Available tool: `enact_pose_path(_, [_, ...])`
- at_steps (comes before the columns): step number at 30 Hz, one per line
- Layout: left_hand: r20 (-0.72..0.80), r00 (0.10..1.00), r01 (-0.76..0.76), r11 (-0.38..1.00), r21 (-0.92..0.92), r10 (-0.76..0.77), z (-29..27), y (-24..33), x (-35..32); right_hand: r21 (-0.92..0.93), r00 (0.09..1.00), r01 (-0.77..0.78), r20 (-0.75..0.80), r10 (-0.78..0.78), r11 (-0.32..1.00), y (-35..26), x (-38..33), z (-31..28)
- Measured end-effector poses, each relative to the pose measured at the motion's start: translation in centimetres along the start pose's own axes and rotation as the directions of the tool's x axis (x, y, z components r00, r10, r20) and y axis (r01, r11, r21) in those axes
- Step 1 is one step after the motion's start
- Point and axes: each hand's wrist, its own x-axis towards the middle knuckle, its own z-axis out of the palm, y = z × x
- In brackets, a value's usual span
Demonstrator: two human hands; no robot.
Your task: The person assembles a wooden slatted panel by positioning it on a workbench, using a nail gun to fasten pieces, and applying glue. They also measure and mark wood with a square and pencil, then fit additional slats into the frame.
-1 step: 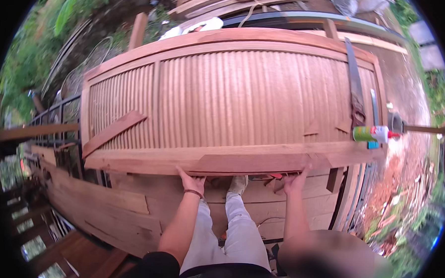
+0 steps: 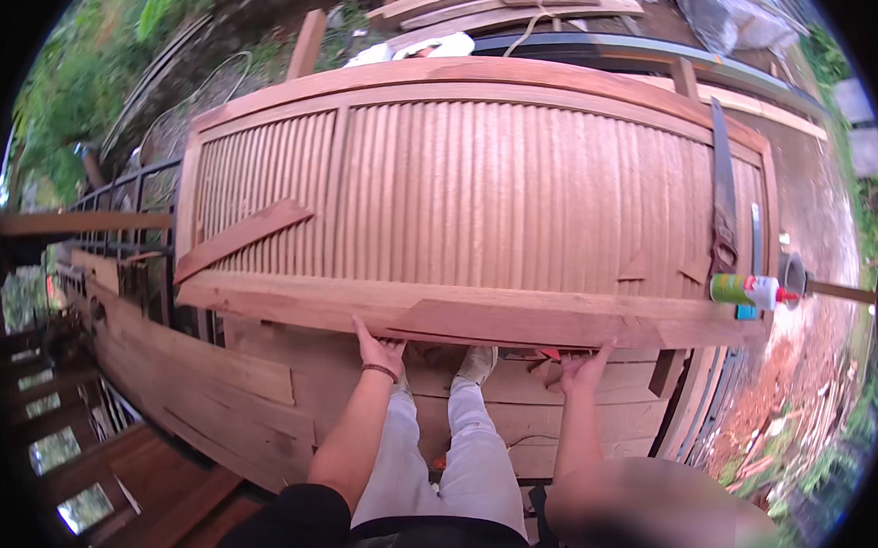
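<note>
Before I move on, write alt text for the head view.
Bare left hand and right hand touch the near edge of a reddish-brown ribbed wooden panel, where a darker flat wooden strip runs. A brown-handled metal handsaw and green-and-white plastic bottle lie at its right end.

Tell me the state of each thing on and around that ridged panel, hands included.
Left hand: at the near edge, thumb up, grip unclear
Right hand: same edge, thumb up, grip unclear
Ridged panel: ridged face up
Near-edge board: lying lengthwise
Diagonal board: lying slantwise, left end
Handsaw: lying flat, handle toward the person
Bottle: on its side, red tip pointing right
</note>
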Motion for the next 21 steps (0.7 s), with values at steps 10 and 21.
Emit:
enact_pose_path(10, [-0.111, 0.982, -0.135, 0.979, 0.154, 0.153, -3.5, 9.8, 3.6, -0.102, 0.999, -0.041, -0.006, 0.041, 0.994, -2.0, 0.8, -0.2])
enact_pose_path(21, [-0.206, 0.942, -0.206, 0.943, 0.261, 0.263, -3.8, 8.4, 7.3, 0.057, 0.983, 0.182, -0.005, -0.182, 0.982, -0.5, 2.8, 2.5])
